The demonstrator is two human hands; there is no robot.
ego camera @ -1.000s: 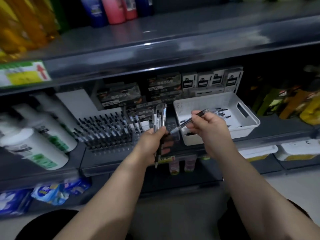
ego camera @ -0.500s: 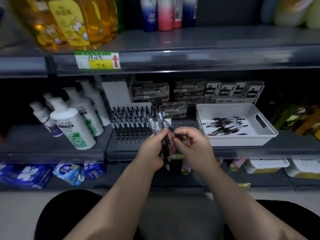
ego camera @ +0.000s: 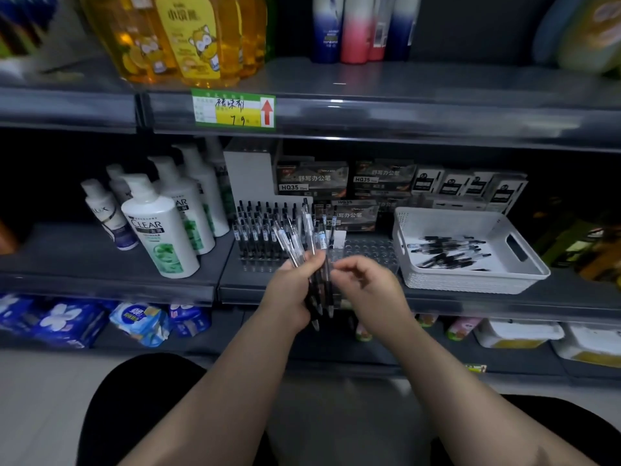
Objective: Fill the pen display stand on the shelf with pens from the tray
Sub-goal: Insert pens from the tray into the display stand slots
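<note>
A clear pen display stand (ego camera: 366,250) sits on the middle shelf; its left half holds rows of black pens, its right half shows empty holes. My left hand (ego camera: 292,290) grips a fanned bunch of pens (ego camera: 302,240) in front of the stand, tips pointing down. My right hand (ego camera: 366,284) is just to the right of the bunch, fingers curled, fingertips touching one pen in it. A white plastic tray (ego camera: 470,280) to the right of the stand holds several loose black pens (ego camera: 447,250).
White shampoo bottles (ego camera: 158,227) stand left of the stand. Boxes of pens (ego camera: 312,179) are stacked behind it. The upper shelf edge (ego camera: 369,116) hangs above with yellow bottles (ego camera: 188,35). Packets (ego camera: 141,321) lie on the lower shelf.
My right hand brought a pen from the tray side over to the bunch in my left hand. The camera view shifted right and up, bringing the stand to the middle.
</note>
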